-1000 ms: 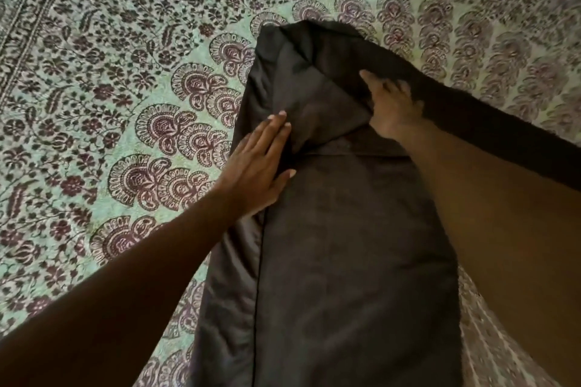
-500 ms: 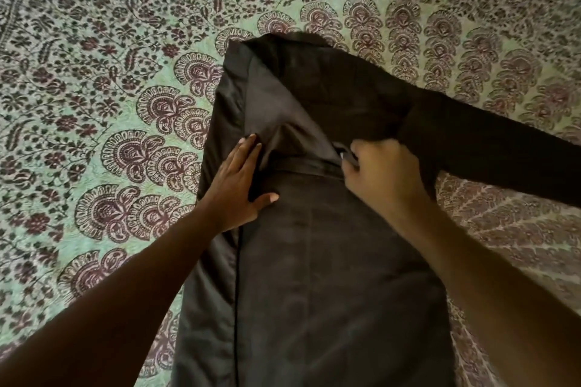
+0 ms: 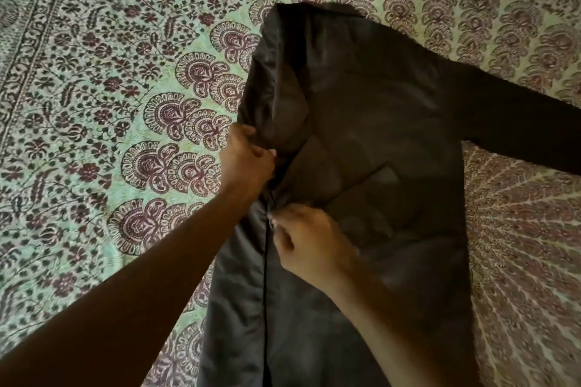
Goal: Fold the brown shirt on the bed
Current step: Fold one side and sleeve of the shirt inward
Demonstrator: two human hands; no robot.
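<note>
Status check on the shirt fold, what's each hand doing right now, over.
Left hand grips the brown shirt at its folded left edge. Right hand pinches fabric just below. One sleeve out flat on the bedspread. Nothing in the way.

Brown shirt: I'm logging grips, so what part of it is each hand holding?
Left hand grips the brown shirt at its folded left edge; right hand pinches the fabric just below, near the dark seam.

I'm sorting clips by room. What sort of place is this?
Most likely a bedroom: a printed paisley bedspread fills the view, and a brown shirt lies spread on it, gripped by both hands for folding. No walls or furniture show.
</note>
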